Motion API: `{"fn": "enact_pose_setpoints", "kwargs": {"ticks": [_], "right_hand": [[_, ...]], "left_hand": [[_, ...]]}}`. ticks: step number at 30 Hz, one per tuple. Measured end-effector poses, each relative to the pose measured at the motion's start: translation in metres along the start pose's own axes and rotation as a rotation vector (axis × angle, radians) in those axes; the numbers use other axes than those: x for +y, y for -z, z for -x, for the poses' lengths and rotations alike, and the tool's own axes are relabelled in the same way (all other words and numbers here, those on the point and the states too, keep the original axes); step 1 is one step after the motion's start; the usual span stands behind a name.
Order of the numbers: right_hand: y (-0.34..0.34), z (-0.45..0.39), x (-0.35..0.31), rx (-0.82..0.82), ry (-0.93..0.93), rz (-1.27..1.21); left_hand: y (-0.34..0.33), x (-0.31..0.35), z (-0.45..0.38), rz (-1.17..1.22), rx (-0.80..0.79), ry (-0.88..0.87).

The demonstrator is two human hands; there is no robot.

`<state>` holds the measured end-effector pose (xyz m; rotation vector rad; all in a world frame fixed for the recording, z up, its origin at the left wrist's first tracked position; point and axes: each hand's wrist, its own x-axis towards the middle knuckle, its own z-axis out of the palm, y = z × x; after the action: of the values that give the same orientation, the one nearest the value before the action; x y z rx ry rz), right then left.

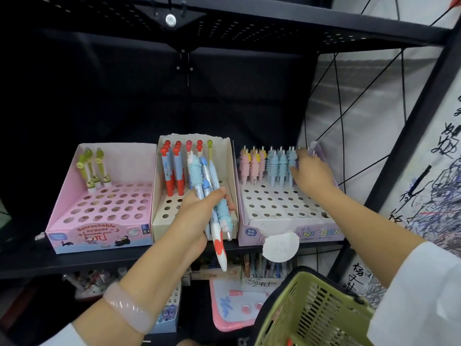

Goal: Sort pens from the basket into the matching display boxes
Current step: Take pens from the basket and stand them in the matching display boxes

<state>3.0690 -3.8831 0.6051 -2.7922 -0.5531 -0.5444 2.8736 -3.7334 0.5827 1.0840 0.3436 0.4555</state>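
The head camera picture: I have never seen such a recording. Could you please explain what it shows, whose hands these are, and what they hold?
There is no machine here. A person wears a camera on the head, so the single picture looks forward and down at that person's own two hands.

On a black shelf stand three display boxes with holes for pens: a pink box, a cream box and a lilac unicorn box.

The left hand grips a bundle of pens, blue, white and one with red. The right hand reaches to the blue pens standing at the back of the unicorn box; whether it holds one I cannot tell.

The green basket is at the bottom right.
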Motion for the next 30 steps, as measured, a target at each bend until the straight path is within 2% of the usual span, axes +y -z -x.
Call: {"fn": "enact_pose_setpoints", "kwargs": {"ticks": [3,5,7,9,11,13,17,18,21,24,27,30], "right_hand": [[0.009,0.024,-0.012,0.117,0.156,-0.240],[0.015,0.048,-0.028,0.084,0.462,-0.382],[0.021,0.070,-0.042,0.076,0.791,-0.380],[0.024,0.084,-0.049,0.125,1.030,-0.356],[0.023,0.090,-0.053,0.178,1.131,-0.334],[0.021,0.092,-0.056,0.232,1.148,-0.320],[0.022,0.091,-0.060,0.307,1.085,-0.386],[0.022,0.089,-0.060,0.271,0.992,-0.458],[0.028,0.073,-0.057,0.135,0.530,-0.675],[0.034,0.047,-0.044,0.198,0.204,-0.804],[0.040,0.027,-0.028,0.247,0.032,-0.952],[0.039,0.014,-0.014,0.227,-0.032,-0.945]], "left_hand": [[-0.002,-0.001,-0.003,0.086,0.008,0.022],[-0.002,-0.002,-0.005,0.127,0.013,0.040],[-0.003,-0.004,-0.006,0.147,0.029,0.045],[-0.005,-0.006,-0.004,0.134,0.055,0.033],[-0.006,-0.006,-0.001,0.141,0.048,0.038],[-0.008,-0.006,0.001,0.144,0.019,0.042],[-0.008,-0.004,0.002,0.055,-0.002,0.062],[-0.007,-0.004,0.002,0.037,-0.005,0.071],[-0.007,-0.003,0.005,0.042,-0.029,0.076],[-0.007,-0.002,0.006,0.040,-0.034,0.063],[-0.006,-0.001,0.006,0.027,-0.040,0.047],[-0.006,0.000,0.006,0.040,-0.028,0.040]]}}
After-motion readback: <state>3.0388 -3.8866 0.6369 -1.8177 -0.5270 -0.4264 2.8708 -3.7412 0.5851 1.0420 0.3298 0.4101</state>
